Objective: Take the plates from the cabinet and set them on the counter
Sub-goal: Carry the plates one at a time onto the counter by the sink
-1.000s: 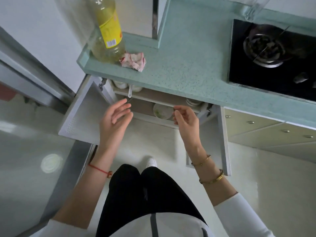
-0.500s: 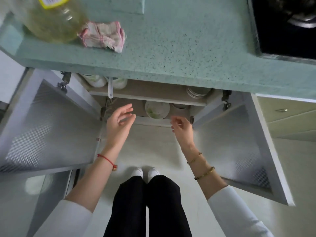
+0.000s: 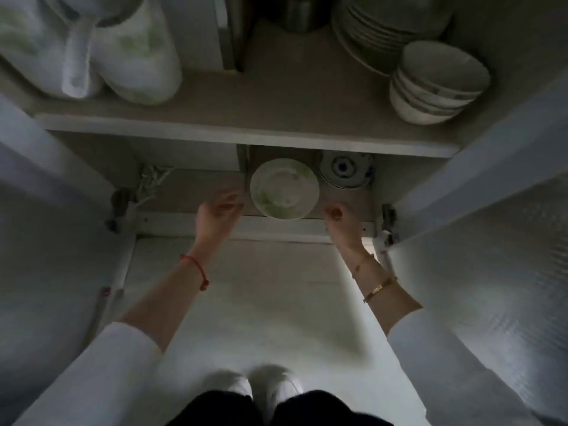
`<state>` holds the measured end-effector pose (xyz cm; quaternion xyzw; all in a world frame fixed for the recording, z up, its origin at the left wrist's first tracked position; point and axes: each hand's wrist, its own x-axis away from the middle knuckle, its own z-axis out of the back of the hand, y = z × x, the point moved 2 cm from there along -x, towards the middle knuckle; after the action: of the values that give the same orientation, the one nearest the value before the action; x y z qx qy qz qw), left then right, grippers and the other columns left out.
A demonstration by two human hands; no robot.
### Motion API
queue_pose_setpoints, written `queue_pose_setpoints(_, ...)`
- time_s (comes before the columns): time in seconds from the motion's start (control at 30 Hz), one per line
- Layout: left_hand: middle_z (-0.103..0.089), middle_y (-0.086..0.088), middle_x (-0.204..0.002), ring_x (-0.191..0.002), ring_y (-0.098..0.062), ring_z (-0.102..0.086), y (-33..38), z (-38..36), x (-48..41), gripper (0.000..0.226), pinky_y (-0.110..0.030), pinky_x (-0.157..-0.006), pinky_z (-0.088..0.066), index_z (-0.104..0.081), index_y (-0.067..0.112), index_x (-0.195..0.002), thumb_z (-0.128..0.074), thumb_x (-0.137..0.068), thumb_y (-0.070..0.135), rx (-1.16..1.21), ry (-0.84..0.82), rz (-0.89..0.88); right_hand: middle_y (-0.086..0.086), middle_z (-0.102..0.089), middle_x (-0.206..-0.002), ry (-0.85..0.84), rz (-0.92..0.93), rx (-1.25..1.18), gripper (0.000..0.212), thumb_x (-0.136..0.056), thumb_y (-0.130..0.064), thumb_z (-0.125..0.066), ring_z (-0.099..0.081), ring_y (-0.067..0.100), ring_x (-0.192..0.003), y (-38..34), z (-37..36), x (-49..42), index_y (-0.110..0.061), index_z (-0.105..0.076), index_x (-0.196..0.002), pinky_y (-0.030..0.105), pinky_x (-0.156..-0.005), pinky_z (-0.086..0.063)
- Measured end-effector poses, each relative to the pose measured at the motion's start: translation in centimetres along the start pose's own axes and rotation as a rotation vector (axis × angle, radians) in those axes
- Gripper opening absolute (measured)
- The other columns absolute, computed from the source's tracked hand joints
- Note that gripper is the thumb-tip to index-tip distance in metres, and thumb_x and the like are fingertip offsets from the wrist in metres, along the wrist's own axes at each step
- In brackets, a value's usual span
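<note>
A white plate with green marks sits on the cabinet's bottom shelf, near the front edge. Just right of it and further back lies a blue-patterned plate, partly under the upper shelf. My left hand is just left of the white plate, fingers apart, holding nothing. My right hand is just right of the plate with its fingers curled loosely and nothing in it. Neither hand touches the plate. The counter is out of view.
The upper shelf carries a stack of plates, stacked bowls, a metal pot and white patterned vessels. Both cabinet doors stand open, the left door and the right door. My shoes are below.
The view has dropped below the counter and into the cabinet. Both hands have moved forward to either side of the white plate.
</note>
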<state>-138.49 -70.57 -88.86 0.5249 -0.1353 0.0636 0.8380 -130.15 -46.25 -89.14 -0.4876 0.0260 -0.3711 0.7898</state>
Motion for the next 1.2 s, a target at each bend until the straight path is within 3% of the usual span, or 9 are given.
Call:
queue_pose_setpoints(0.13,-0.07,-0.012,-0.123,-0.107,-0.025,-0.069,-3.6,-3.9,-5.8,0.039,-0.024,-0.081,-0.046,-0.063,0.009,-0.129,-0.07,-0.091,0.012,-0.01,-0.015,-0.071,0.017,-0.072,-0.106,0.026,0.057,0.03,0.021,-0.091,-0.011,-0.062,-0.065,0.03,-0.097,3.8,-3.7,-5.0,-0.001,-0.068,-0.109,0.032,-0.085,-0.048)
queue_pose_setpoints(0.33,-0.06,0.007,-0.107,-0.09,-0.02,-0.066,-6.6,-8.1,-11.0,0.05,-0.019,-0.07,-0.045,-0.061,0.01,-0.132,-0.076,-0.085,0.015,0.013,-0.004,-0.1,0.024,-0.07,-0.1,0.064,0.097,0.027,0.023,-0.09,-0.007,-0.061,-0.065,0.036,-0.095,6.6,-6.8,-11.0,0.004,-0.064,-0.11,0.033,-0.08,-0.047)
queue_pose_setpoints(0.47,-0.074,-0.005,-0.103,-0.099,-0.028,-0.071,-7.0,-10.0,-13.3,0.046,-0.027,-0.081,-0.054,-0.068,0.013,-0.124,-0.078,-0.079,0.015,-0.086,0.002,-0.125,0.028,-0.068,-0.102,0.108,0.129,0.072,0.021,-0.088,-0.003,-0.061,-0.064,0.038,-0.097,6.9,-7.9,-13.7,0.01,-0.063,-0.105,0.036,-0.08,-0.048)
queue_pose_setpoints(0.53,-0.073,-0.014,-0.114,-0.113,-0.032,-0.064,-6.9,-10.8,-14.1,0.046,-0.04,-0.093,-0.055,-0.068,0.011,-0.124,-0.077,-0.078,0.015,-0.159,-0.022,-0.119,0.028,-0.069,-0.101,0.122,0.118,0.07,0.023,-0.087,-0.002,-0.063,-0.065,0.037,-0.096,6.9,-8.2,-14.5,0.009,-0.064,-0.107,0.027,-0.073,-0.043)
queue_pose_setpoints(0.63,-0.07,-0.021,-0.11,-0.116,-0.038,-0.057,-6.5,-11.2,-14.3,0.047,-0.043,-0.093,-0.052,-0.069,0.006,-0.121,-0.076,-0.074,0.009,-0.238,0.032,-0.181,0.024,-0.07,-0.092,0.162,0.107,0.063,0.022,-0.082,0.003,-0.063,-0.065,0.034,-0.087,7.1,-8.6,-15.1,0.005,-0.065,-0.103,0.019,-0.063,-0.035)
queue_pose_setpoints(0.83,-0.074,-0.02,-0.101,-0.099,-0.039,-0.065,-6.3,-10.7,-14.4,0.057,-0.038,-0.085,-0.049,-0.073,0.002,-0.104,-0.053,-0.057,0.028,-0.348,-0.052,-0.184,0.012,-0.068,-0.081,0.198,0.092,0.041,0.022,-0.077,0.006,-0.064,-0.063,0.028,-0.081,7.5,-8.9,-15.4,-0.001,-0.068,-0.097,0.023,-0.065,-0.037)
queue_pose_setpoints(0.97,-0.074,-0.014,-0.088,-0.094,-0.039,-0.065,-6.7,-10.6,-14.2,0.023,-0.035,-0.076,-0.051,-0.073,0.007,-0.092,-0.069,-0.07,0.009,-0.306,0.006,-0.162,0.011,-0.069,-0.082,0.176,0.088,0.033,0.019,-0.079,0.002,-0.066,-0.067,0.034,-0.088,7.4,-8.8,-15.3,-0.012,-0.061,-0.092,0.028,-0.069,-0.044)
queue_pose_setpoints(1.07,-0.069,-0.012,-0.075,-0.089,-0.038,-0.065,-6.9,-10.5,-13.5,0.007,-0.032,-0.067,-0.05,-0.066,0.008,-0.077,-0.069,-0.073,0.003,-0.249,0.007,-0.152,0.009,-0.064,-0.078,0.15,0.058,-0.074,0.018,-0.083,0.0,-0.065,-0.066,0.038,-0.087,7.2,-8.6,-14.8,-0.013,-0.055,-0.09,0.053,-0.074,-0.057)
queue_pose_setpoints(1.2,-0.072,-0.008,-0.077,-0.076,-0.022,-0.066,-6.1,-9.6,-12.0,0.018,-0.023,-0.061,-0.05,-0.072,0.014,-0.082,-0.069,-0.073,-0.001,-0.18,-0.002,-0.151,0.003,-0.057,-0.072,0.184,0.092,-0.106,0.015,-0.088,0.0,-0.061,-0.062,0.037,-0.085,6.7,-8.2,-13.7,-0.008,-0.049,-0.092,0.054,-0.077,-0.054)
